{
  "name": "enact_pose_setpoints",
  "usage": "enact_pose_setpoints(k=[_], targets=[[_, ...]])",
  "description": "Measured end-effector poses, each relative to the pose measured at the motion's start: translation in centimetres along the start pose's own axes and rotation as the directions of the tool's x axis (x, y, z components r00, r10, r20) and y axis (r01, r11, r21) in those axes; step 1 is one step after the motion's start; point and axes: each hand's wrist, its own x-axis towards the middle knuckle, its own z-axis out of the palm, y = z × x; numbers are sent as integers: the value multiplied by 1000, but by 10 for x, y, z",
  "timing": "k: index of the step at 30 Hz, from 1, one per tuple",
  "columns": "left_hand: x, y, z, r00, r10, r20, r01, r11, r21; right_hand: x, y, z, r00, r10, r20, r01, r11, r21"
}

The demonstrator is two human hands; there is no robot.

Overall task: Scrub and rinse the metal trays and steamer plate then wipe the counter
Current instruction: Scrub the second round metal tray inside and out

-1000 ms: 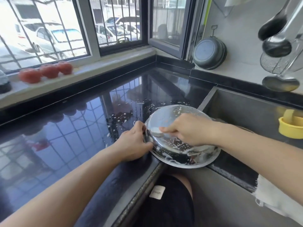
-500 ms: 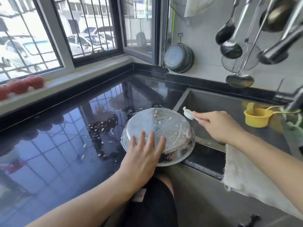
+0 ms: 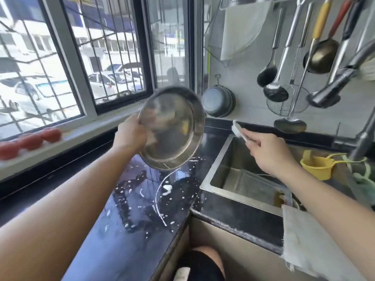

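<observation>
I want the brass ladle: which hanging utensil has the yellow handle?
The golden-bowled ladle, hanging right of the two dark steel ladles; its neighbours have red, black or steel handles.

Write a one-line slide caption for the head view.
Left hand lifts a tilted round metal tray above the soap-flecked black counter while the right hand holds a white scrubber over the sink.

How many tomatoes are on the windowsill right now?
3, in a row at the left end of the windowsill: one at the frame edge, one in the middle, one on the right. More may sit beyond the frame.
</observation>
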Motion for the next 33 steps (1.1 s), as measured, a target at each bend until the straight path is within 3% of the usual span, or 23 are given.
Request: enact_pose_setpoints(k=[2, 5, 10, 14, 17, 20, 21, 23, 26, 30, 33], targets=[[-6, -13, -9, 980, -187, 72, 200, 942, -270, 4, -6, 0, 1000, -2, 21, 2, 1000, -8], [-34, -35, -6, 871, -407, 276, 491, 681, -543, 2, -16, 7, 994, -10, 106, 11, 1000, -9], [-60, -86, 21, 731, -506, 457, 682, 547, -486, -5, -30, 28, 964, -27, 265, 42, 998, -50], [-56, -111, 33, 698, -482, 530, 710, 561, -424, -11, -40, 51, 931, -68, 358, 91, 995, -49], [-44, -123, 39, 727, -468, 502, 674, 625, -394, -10, -46, 70, 896, -97, 433, 130, 990, -47], [-35, -139, 42, 888, -362, 282, 409, 904, -126, -5, -55, 93, 842, -76, 535, 140, 987, -79], [-36, -141, 42, 927, -305, 220, 319, 947, -33, -2, -60, 101, 821, -61, 568, 139, 986, -96], [-39, -149, 45, 963, -209, 171, 198, 977, 77, 4, -73, 118, 775, -33, 631, 144, 982, -124], [-42, -162, 50, 983, -123, 134, 120, 992, 29, 18, -89, 150, 723, -9, 691, 222, 950, -219], [-39, -173, 56, 987, 5, 162, -22, 994, 103, 41, -105, 182, 721, 106, 685, 316, 830, -461], [-37, -178, 60, 986, 36, 160, -48, 996, 74, 48, -120, 201, 723, 139, 677, 331, 790, -516]])
